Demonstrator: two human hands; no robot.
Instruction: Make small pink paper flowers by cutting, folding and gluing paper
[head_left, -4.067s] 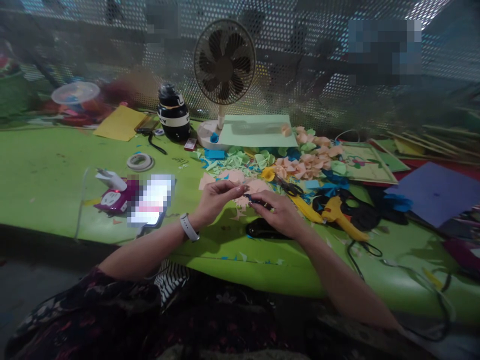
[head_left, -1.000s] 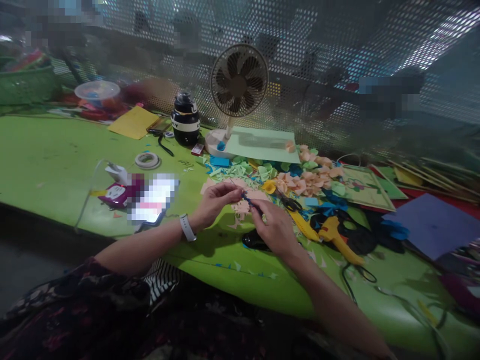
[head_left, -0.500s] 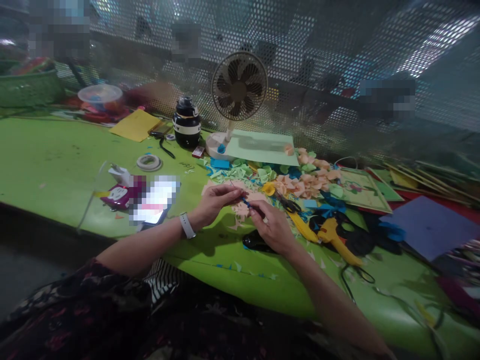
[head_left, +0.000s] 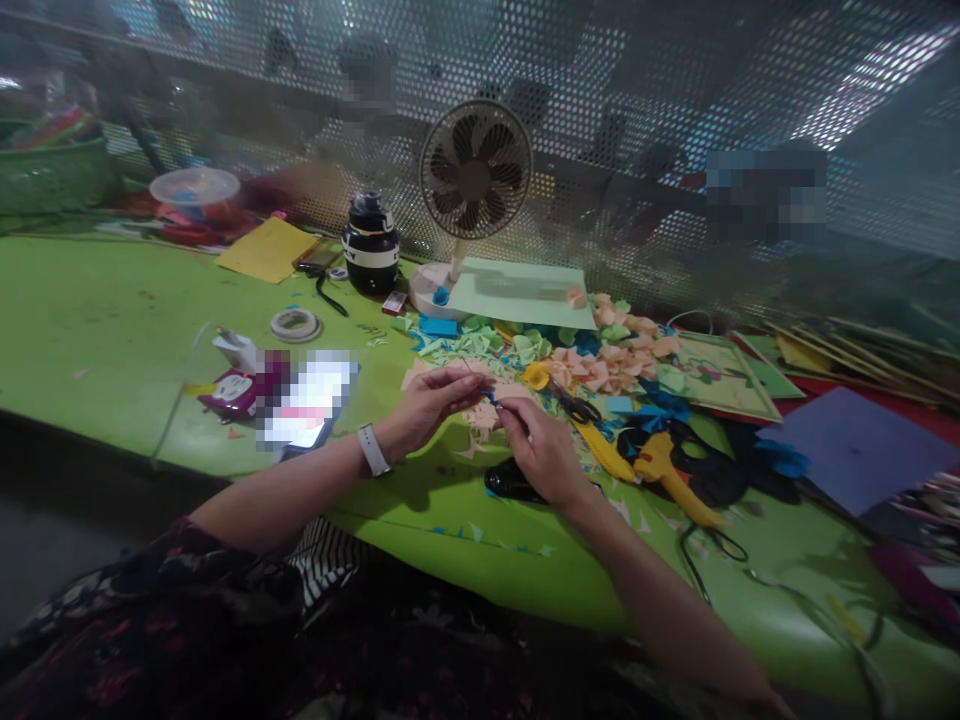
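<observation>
Both my hands meet above the green table (head_left: 112, 330), pinching a small blue paper piece (head_left: 491, 397) between their fingertips. My left hand (head_left: 427, 405), with a white wristband on the wrist, has its fingers closed on the piece from the left. My right hand (head_left: 540, 450) pinches it from the right, fingers curled. Under my hands lie pink paper cutouts (head_left: 480, 418) and a black oval object (head_left: 510, 482).
A small fan (head_left: 474, 170) stands behind on a pale green sheet (head_left: 517, 285). Piles of pink, green and blue paper scraps (head_left: 600, 360), scissors (head_left: 574, 405), a yellow glue gun (head_left: 671, 470), a tape roll (head_left: 295, 323), a phone (head_left: 304, 405), a black jar (head_left: 370, 243) and a purple sheet (head_left: 862, 445) lie around.
Over four seconds the view shifted slightly down and left. My hands stayed together working the small blue piece, with the right hand's fingers moving closer to the left's.
</observation>
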